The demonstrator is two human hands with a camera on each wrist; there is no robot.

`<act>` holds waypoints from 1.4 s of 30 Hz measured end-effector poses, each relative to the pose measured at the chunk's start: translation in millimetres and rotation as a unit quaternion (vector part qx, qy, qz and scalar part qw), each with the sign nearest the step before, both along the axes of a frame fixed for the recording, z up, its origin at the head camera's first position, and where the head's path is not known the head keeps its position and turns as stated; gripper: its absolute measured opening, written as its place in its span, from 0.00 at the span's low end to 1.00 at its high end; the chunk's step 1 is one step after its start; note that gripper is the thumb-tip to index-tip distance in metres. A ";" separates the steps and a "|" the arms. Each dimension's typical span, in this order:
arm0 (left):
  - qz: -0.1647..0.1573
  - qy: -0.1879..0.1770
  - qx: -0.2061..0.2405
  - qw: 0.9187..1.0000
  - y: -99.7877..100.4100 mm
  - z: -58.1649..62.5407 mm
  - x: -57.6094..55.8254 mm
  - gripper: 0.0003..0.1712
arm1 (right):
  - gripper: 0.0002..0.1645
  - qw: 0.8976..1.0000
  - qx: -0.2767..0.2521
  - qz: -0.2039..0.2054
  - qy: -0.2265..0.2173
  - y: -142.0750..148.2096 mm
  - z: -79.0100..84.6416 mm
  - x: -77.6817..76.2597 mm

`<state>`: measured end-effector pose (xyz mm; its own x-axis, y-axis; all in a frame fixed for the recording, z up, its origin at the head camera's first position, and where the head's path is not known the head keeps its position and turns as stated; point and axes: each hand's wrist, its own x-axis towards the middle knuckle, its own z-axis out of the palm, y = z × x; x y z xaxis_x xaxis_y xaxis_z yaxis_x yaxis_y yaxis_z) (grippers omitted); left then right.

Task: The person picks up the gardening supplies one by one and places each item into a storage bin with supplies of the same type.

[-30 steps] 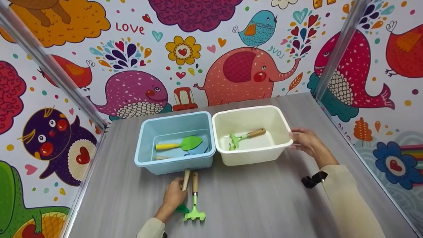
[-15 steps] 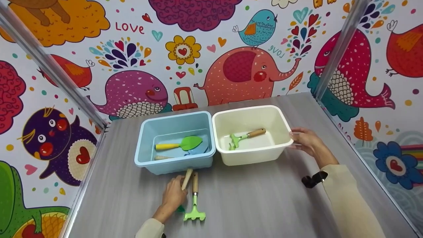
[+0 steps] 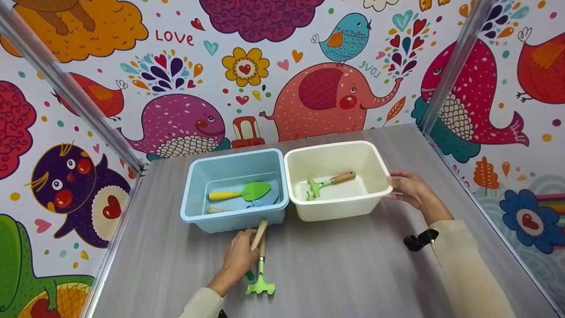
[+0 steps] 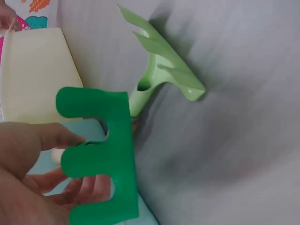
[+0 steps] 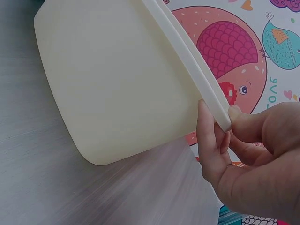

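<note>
My left hand (image 3: 238, 256) grips a hand rake by its pale wooden handle (image 3: 259, 234), just in front of the blue bin (image 3: 207, 225). In the left wrist view the rake's dark green head (image 4: 123, 150) faces the camera, its stubby prongs clear of the fingers. Beside it on the table lies a light green hand rake (image 3: 261, 285), its handle partly behind the held one. My right hand (image 3: 412, 192) pinches the right rim of the cream bin (image 3: 337, 211), thumb on one side and fingers on the other, as the right wrist view shows.
Inside the blue bin are a green trowel (image 3: 256, 191) with a yellow handle, a blue tool (image 3: 267, 201) and a wooden handle (image 3: 217, 210). A small light green rake (image 3: 314, 187) lies in the cream bin. Printed walls (image 3: 265, 26) enclose the grey table (image 3: 335, 265).
My left hand has moved right and slightly up with the dark green rake, now overlapping the light green rake's handle. The right hand and both bins stay where they were.
</note>
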<state>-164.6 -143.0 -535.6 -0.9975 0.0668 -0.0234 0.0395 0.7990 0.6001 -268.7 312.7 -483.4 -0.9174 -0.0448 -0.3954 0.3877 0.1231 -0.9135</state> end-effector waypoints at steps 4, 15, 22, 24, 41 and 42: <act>-0.015 0.005 0.006 1.000 6.2 3.8 -0.1 0.27 | 0.34 1.000 0.008 -0.002 -0.002 0.4 0.2 1.3; -0.039 0.003 0.010 0.999 17.3 15.0 0.2 0.26 | 0.33 1.000 -0.016 -0.002 -0.002 0.1 1.2 0.3; -0.061 -0.027 0.063 0.996 21.5 24.0 -2.4 0.25 | 0.34 1.000 -0.023 0.003 -0.012 1.6 2.8 -0.4; -0.062 -0.042 0.077 0.994 23.2 27.0 -3.7 0.25 | 0.35 1.000 -0.020 0.003 -0.015 2.1 2.8 -0.3; -0.069 -0.074 0.103 0.990 42.6 47.1 -14.1 0.27 | 0.35 1.000 -0.007 -0.004 -0.008 1.6 -0.6 1.1; -0.068 -0.078 0.102 0.989 44.0 48.2 -14.5 0.27 | 0.35 1.000 -0.006 -0.002 -0.009 2.1 -0.6 1.1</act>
